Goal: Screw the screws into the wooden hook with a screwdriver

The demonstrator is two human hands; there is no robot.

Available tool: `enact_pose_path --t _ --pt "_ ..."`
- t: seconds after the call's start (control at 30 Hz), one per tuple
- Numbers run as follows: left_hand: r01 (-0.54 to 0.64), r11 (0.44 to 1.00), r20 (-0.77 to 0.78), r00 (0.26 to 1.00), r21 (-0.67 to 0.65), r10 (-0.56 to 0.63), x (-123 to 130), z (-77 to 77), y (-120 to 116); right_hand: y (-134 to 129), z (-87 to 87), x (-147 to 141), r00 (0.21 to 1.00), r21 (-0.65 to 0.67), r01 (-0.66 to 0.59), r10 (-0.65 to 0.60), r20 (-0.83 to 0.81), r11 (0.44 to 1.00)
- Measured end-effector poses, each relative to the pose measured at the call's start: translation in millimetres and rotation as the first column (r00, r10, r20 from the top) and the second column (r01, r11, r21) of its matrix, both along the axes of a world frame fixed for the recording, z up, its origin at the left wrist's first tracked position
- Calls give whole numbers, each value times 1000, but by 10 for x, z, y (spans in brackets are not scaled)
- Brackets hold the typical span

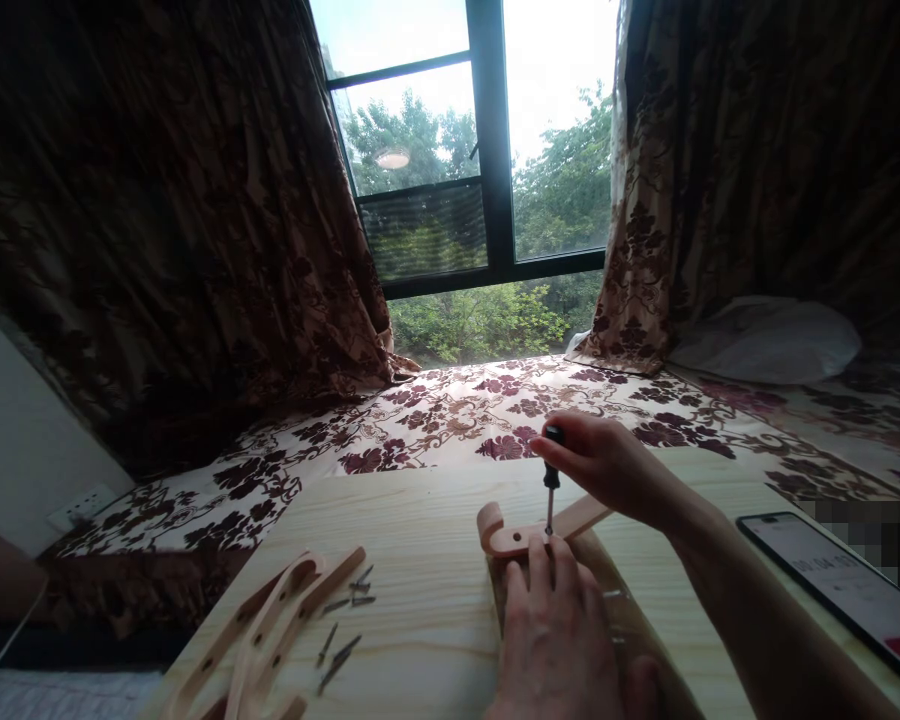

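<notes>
My right hand (589,460) grips the dark handle of a screwdriver (553,474), which stands nearly upright. Its tip meets a curved, light wooden hook (504,542) at a spot beside the fingertips of my left hand (551,620). That hand presses the hook against a brown strip-like board (645,640), its fingers bent over the near edge. One dark hole shows in the hook, left of the screwdriver tip. Whether a screw sits under the tip is too small to tell.
On the pale wooden tabletop (420,560), several loose screws (339,660) lie left of my hands. Beyond them are more curved wooden hooks (251,640). A phone (840,590) showing a timer rests at the right. Behind are a flower-patterned cloth (450,410), curtains and a window.
</notes>
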State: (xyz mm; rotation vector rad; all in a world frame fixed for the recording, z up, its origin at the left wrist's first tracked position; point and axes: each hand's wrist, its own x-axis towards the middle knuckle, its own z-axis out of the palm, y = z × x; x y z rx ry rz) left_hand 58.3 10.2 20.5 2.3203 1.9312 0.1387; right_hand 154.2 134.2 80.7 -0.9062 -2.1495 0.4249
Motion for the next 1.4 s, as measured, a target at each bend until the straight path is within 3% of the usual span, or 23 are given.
enact_pose_path --t 0.1,0.3,0.6,0.83,1.07,1.4 --pt "-2 1000 -5 1000 -3 2 1 -5 -1 -1 5 1 1000 -3 5 -5 4 1000" --pt "5 1000 -8 1000 3 -5 7 -15 -7 -6 9 26 994 -49 -110 109 -29 993" --pt "12 1000 -5 1000 20 -12 -13 -23 -11 4 -2 2 1000 -11 -1 1 -11 1000" --pt "-9 1000 7 1000 15 9 2 -47 -13 19 -10 19 985 -90 -165 161 -55 982" --pt "3 999 -3 1000 39 -2 -15 -55 -13 13 -30 -25 999 -15 -34 33 -16 999" --pt "3 999 -11 1000 43 -3 3 -17 -27 -30 43 24 993 -64 -110 108 -43 992"
